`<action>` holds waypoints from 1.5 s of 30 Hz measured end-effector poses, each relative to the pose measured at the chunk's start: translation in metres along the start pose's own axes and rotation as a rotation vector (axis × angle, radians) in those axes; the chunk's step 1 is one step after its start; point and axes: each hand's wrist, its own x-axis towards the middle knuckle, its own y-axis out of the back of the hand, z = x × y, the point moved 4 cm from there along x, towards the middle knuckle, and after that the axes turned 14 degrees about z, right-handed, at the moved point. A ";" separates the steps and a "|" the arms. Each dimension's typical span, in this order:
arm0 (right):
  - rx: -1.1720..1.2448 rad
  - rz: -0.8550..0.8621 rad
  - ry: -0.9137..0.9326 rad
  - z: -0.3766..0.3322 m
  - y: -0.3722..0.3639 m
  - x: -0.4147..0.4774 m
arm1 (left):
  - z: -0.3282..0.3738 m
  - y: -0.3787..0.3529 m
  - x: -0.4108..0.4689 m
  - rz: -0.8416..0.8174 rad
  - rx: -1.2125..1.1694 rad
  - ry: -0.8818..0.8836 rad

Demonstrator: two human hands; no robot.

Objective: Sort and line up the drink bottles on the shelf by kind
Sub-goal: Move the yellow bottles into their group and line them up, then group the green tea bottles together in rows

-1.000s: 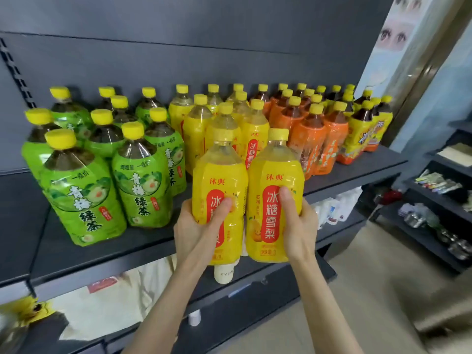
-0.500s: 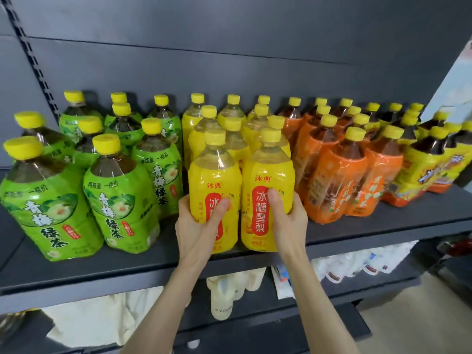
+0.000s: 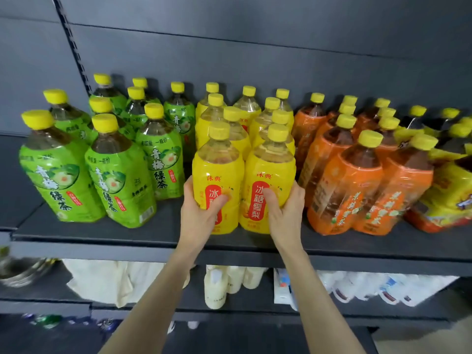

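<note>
Gripping one bottle apiece, I have both hands at the front of the shelf (image 3: 153,233). My left hand (image 3: 201,213) is wrapped round the lower body of the left bottle (image 3: 217,172), thumb lying across its red label, fingers out of sight behind. My right hand (image 3: 283,213) clasps the right bottle (image 3: 270,169) the same way, thumb on the label and fingers round the far side. Both bottles are yellow-wrapped and upright, touching side by side near the shelf's front edge. Whether their bases bear fully on it I cannot tell.

Behind them more yellow bottles (image 3: 245,111) run back in two files towards the back panel (image 3: 255,47). To my left stand the green bottles (image 3: 120,180) in loose files, with the front ones closest to the edge and a narrow gap between the nearest one and my left hand. To my right are the orange bottles (image 3: 350,190), the front pair pressed together and just beside my right hand. Beyond those are dark bottles (image 3: 449,190) in yellow wrap, cut off by the frame. Every bottle wears a yellow cap.

Under the shelf, a lower shelf (image 3: 255,306) carries white bottles (image 3: 217,284) — blurred white pouches (image 3: 370,287) lie to their right, and a pale sheet (image 3: 109,279) to their left.
</note>
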 end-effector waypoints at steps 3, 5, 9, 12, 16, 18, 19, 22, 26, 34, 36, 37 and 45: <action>0.005 0.014 0.022 -0.003 0.000 -0.002 | 0.000 0.000 -0.001 -0.004 0.002 -0.010; -0.001 0.011 0.027 -0.004 0.000 -0.003 | 0.001 -0.001 -0.002 -0.010 0.002 -0.007; -0.064 -0.030 0.031 -0.008 0.004 -0.005 | 0.010 0.002 -0.006 -0.044 0.063 -0.006; -0.092 -0.068 0.051 -0.012 0.011 -0.007 | 0.016 0.008 -0.011 -0.030 0.196 -0.027; -0.165 -0.056 0.121 -0.020 0.024 -0.014 | 0.027 0.019 -0.022 -0.033 0.286 -0.099; -0.202 0.006 0.175 -0.023 0.033 -0.021 | 0.030 0.027 -0.026 -0.021 0.332 -0.168; -0.211 0.044 0.201 -0.025 0.037 -0.025 | 0.031 0.033 -0.028 0.004 0.343 -0.202; -0.195 0.129 0.295 -0.037 0.047 -0.039 | 0.039 0.051 -0.031 0.080 0.347 -0.275; -0.114 0.083 0.315 -0.058 0.039 -0.059 | 0.054 0.077 -0.028 0.135 0.328 -0.337; 0.018 0.015 0.351 -0.108 -0.032 -0.101 | 0.069 0.160 0.008 0.247 0.258 -0.348; 0.034 -0.007 0.328 -0.115 -0.060 -0.116 | 0.067 0.184 0.023 0.274 0.251 -0.353; 0.040 -0.018 0.310 -0.118 -0.075 -0.122 | 0.065 0.197 0.031 0.280 0.246 -0.346; 0.027 0.029 0.149 -0.127 -0.170 -0.159 | 0.034 0.262 0.108 0.214 0.173 -0.191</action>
